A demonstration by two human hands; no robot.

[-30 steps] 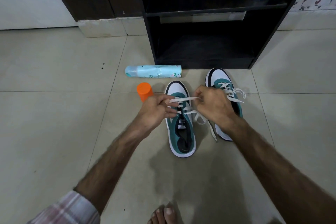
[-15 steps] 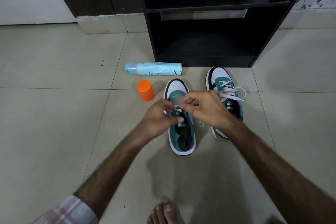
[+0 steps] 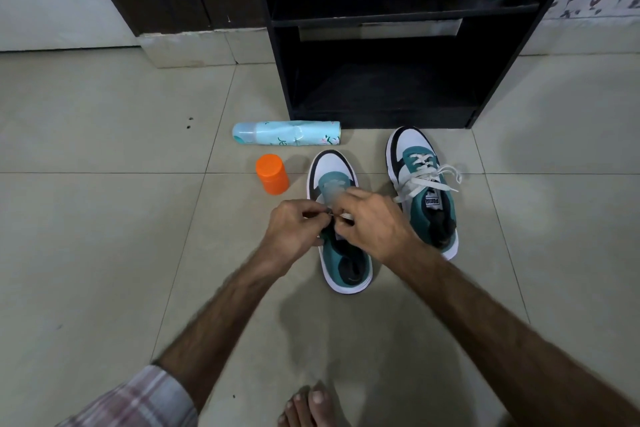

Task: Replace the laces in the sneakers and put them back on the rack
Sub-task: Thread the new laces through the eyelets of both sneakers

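Both hands meet over the near sneaker [image 3: 341, 253] on the floor, the left hand [image 3: 294, 232] and right hand [image 3: 374, 224] each pinching the lace [image 3: 344, 217], probably to tie it, while the laced sneaker [image 3: 424, 184] waits before the rack [image 3: 381, 114].

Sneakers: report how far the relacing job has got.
Looks done: the right sneaker is laced, its white lace lying loose over the tongue. In hand: the left hand and right hand pinch something small, seemingly a lace, over the left sneaker; its eyelets are hidden. Left: finish that shoe, then put both on the rack, since both stand on the floor.
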